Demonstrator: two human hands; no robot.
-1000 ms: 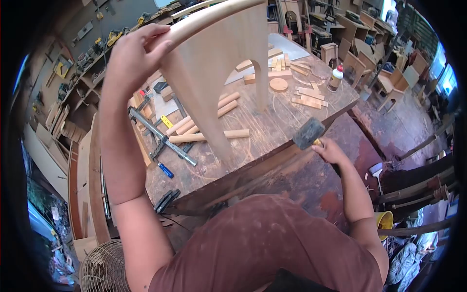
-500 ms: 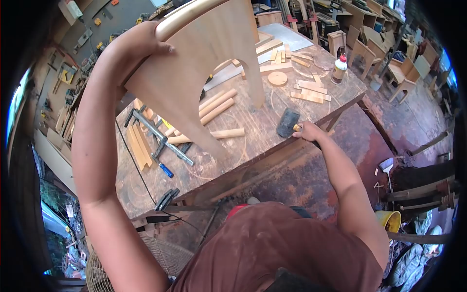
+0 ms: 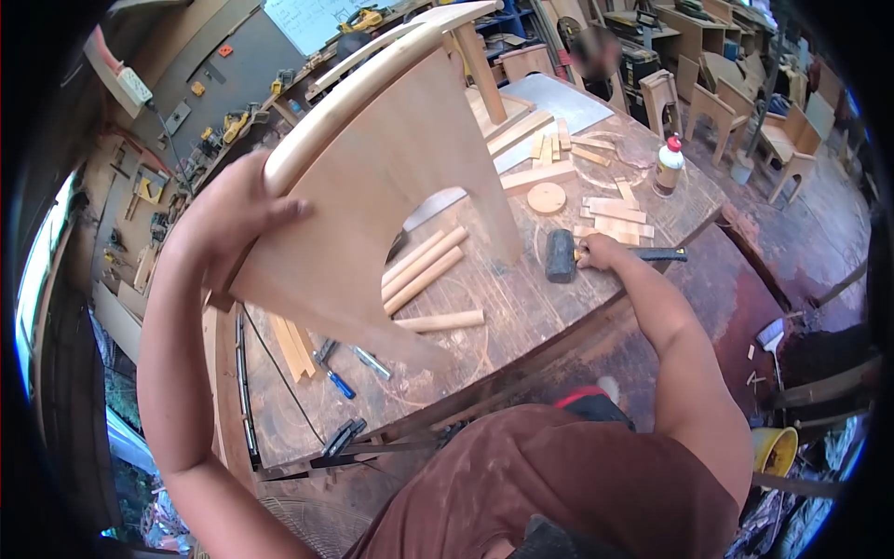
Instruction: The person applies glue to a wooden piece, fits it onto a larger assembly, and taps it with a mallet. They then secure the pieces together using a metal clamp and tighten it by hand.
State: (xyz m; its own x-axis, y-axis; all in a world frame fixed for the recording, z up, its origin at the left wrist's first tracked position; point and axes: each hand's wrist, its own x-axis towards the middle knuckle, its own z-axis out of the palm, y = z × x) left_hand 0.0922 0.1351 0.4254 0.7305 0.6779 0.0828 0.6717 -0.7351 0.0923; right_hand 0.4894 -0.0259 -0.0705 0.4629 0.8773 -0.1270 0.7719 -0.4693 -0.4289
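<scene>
My left hand (image 3: 233, 205) is wrapped around the rounded edge of a partly built wooden chair (image 3: 354, 186), its thumb on the flat panel. The chair stands on the workbench (image 3: 521, 307), its panel having an arched cutout between two legs. A rubber mallet (image 3: 561, 256) with a black head is held by my right hand (image 3: 603, 252) close to the head, over the bench's front edge. Its black grip sticks out to the right, past my wrist. Dowels (image 3: 424, 270) lie beneath the arch, partly hidden by the panel.
Wood strips (image 3: 619, 219), a round wooden disc (image 3: 547, 197) and a glue bottle (image 3: 669, 168) with a red cap lie or stand on the bench's right side. A blue-handled clamp (image 3: 341, 384) is near the front left. Several wooden chairs (image 3: 787, 140) stand at the back right.
The view has shifted, showing more of the chair's top. My left hand and the chair sit lower in view. The mallet's handle now shows behind my right wrist.
</scene>
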